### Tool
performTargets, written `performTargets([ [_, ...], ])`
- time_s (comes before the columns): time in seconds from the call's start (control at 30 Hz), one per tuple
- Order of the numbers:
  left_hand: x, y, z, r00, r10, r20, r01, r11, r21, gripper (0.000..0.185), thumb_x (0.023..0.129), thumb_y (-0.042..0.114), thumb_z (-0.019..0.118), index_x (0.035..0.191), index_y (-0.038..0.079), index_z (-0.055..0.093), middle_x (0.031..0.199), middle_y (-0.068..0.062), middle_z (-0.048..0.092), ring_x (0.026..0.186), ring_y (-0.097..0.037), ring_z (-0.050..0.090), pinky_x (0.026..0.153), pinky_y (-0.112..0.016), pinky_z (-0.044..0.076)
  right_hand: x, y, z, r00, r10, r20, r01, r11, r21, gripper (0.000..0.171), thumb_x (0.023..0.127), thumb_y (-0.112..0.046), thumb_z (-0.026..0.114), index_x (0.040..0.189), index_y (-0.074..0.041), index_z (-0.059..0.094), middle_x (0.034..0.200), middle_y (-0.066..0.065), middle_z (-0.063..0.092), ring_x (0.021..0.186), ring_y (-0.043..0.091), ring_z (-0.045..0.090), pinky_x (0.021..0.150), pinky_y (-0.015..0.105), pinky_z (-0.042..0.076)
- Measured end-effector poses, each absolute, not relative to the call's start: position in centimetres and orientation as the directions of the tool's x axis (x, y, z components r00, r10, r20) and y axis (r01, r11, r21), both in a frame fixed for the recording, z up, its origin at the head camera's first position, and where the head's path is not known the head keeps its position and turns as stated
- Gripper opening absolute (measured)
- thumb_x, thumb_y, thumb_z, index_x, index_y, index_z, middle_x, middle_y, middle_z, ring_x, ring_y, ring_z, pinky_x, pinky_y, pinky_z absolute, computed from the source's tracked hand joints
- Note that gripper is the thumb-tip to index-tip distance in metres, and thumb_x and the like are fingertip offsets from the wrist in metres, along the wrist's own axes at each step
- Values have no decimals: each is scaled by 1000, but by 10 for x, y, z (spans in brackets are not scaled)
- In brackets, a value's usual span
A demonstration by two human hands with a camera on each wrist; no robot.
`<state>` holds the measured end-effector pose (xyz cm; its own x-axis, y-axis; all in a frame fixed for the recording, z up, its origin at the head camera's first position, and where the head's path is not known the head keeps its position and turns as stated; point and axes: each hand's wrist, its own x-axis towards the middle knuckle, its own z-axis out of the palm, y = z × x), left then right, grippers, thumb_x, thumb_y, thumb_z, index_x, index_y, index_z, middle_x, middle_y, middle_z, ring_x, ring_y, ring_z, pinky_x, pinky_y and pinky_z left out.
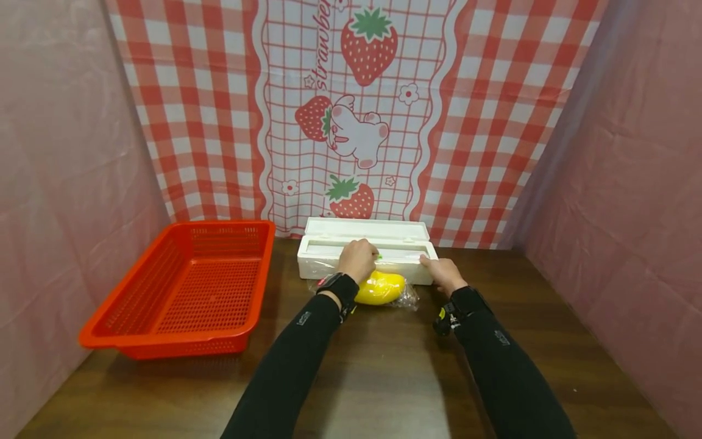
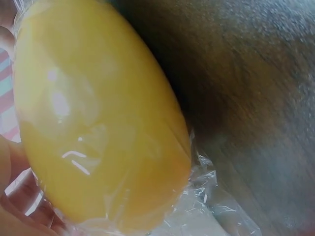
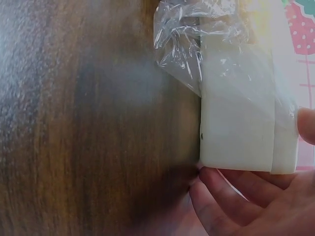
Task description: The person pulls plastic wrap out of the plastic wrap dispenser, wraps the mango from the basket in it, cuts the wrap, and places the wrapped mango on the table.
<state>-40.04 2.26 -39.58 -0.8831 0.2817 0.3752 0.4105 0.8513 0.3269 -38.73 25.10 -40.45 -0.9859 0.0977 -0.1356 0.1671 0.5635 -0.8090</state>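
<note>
A long white cling film box (image 1: 364, 263) stands near the back of the table, its lid (image 1: 366, 229) raised. Against its front lies a yellow mango-shaped object (image 1: 382, 288), covered in clear film (image 2: 211, 191). My left hand (image 1: 358, 261) reaches over the box's front edge, fingers curled, pinching a small bright green piece (image 1: 379, 256) at the opening. My right hand (image 1: 445, 274) holds the box's right end, with the thumb on the top edge and fingers (image 3: 231, 196) at the underside. Crumpled film hangs down the box's front in the right wrist view.
A red plastic basket (image 1: 258, 305) with perforated sides sits on the left of the brown wooden table (image 1: 384, 372). Behind the box hangs a red-and-white checked strawberry cloth (image 1: 214, 122). Pink cloth walls (image 1: 620, 183) close off both sides.
</note>
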Motion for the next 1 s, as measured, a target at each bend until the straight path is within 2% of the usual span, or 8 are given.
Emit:
performTargets([
  [0.1, -400, 23, -396, -884, 281, 373, 407, 854, 323, 20, 102, 17, 63, 112, 15, 80, 110, -4, 75, 103, -26, 66, 98, -38, 51, -387, 252, -404, -986, 95, -134, 165, 559, -813, 73, 107, -46, 42, 143, 17, 38, 139, 34, 46, 116, 43, 51, 95, 56, 48],
  [0.3, -401, 24, -397, -884, 274, 380, 402, 860, 316, 19, 101, 16, 64, 112, 16, 80, 110, -4, 75, 103, -27, 67, 98, -38, 51, -386, 254, -405, -988, 110, -110, 153, 555, -817, 69, 107, -42, 41, 141, 17, 41, 132, 32, 49, 109, 41, 53, 92, 55, 50],
  [0.43, -402, 24, -396, -882, 274, 383, 403, 860, 311, 19, 100, 15, 65, 111, 16, 80, 109, -4, 75, 103, -27, 67, 97, -38, 51, -385, 255, -403, -989, 97, -109, 145, 556, -818, 69, 107, -43, 40, 143, 17, 40, 135, 33, 48, 112, 42, 52, 93, 55, 50],
  [0.5, -402, 25, -395, -882, 279, 380, 404, 863, 303, 20, 100, 14, 65, 111, 16, 80, 109, -3, 75, 103, -27, 67, 97, -38, 51, -385, 256, -404, -990, 96, -101, 137, 567, -812, 69, 107, -42, 40, 143, 17, 41, 134, 33, 49, 111, 41, 54, 91, 53, 51],
  [0.6, -402, 23, -394, -883, 289, 369, 404, 869, 286, 20, 99, 12, 65, 111, 16, 81, 110, -3, 76, 104, -28, 67, 96, -38, 51, -384, 254, -405, -993, 95, -75, 117, 580, -806, 66, 107, -41, 41, 139, 17, 45, 123, 31, 53, 100, 37, 56, 81, 45, 53],
  [0.67, -403, 21, -393, -884, 297, 361, 405, 872, 275, 21, 99, 10, 65, 112, 16, 80, 111, -3, 75, 105, -28, 66, 96, -37, 51, -383, 252, -405, -993, 99, -64, 110, 582, -805, 65, 108, -40, 41, 137, 17, 47, 119, 30, 54, 97, 35, 55, 79, 44, 53],
  [0.87, -402, 18, -391, -881, 306, 360, 411, 873, 263, 22, 98, 8, 65, 111, 15, 80, 111, -6, 74, 105, -30, 64, 95, -38, 51, -380, 250, -403, -992, 95, -81, 120, 560, -820, 68, 108, -41, 39, 142, 18, 41, 135, 35, 48, 110, 42, 54, 94, 53, 51],
  [1.0, -401, 16, -393, -879, 304, 367, 415, 868, 274, 23, 100, 8, 62, 110, 15, 81, 110, -6, 75, 103, -30, 66, 94, -37, 52, -379, 252, -405, -992, 98, -85, 126, 567, -814, 68, 108, -42, 38, 142, 17, 41, 133, 33, 49, 105, 38, 54, 89, 48, 52],
])
